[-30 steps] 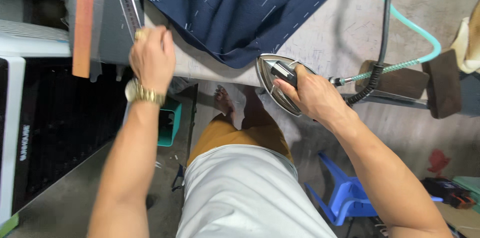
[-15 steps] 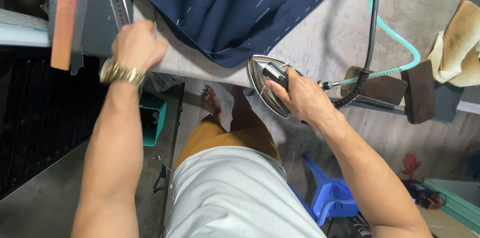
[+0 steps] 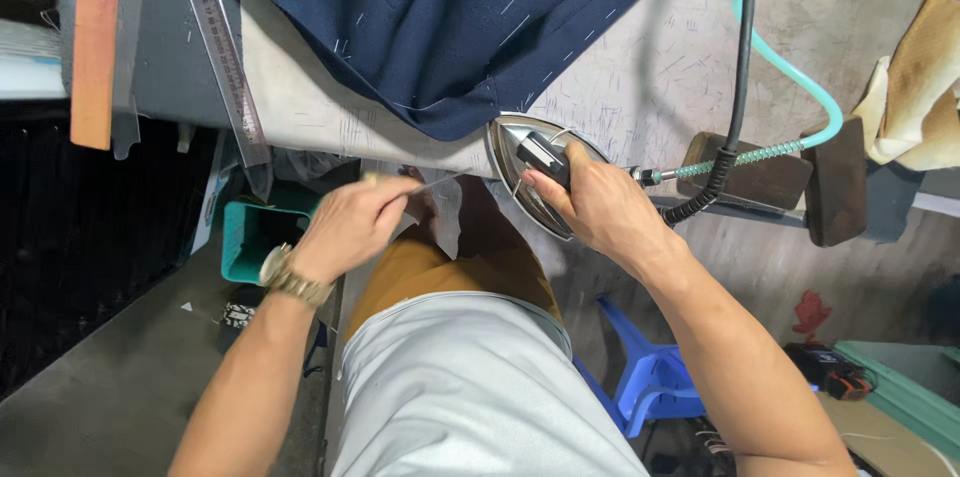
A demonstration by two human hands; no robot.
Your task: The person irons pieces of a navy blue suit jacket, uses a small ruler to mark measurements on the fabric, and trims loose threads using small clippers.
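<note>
The right hand is clamped around the black handle of a steam iron, which sits at the near edge of the pale padded surface, toward four o'clock from the navy fabric. A green hose and a black cable run off from the iron toward one o'clock. The left hand, with a gold watch on its wrist, has fingers pinched together on a thin object just below the surface's edge; what it is cannot be told. A clear ruler lies at eleven o'clock.
</note>
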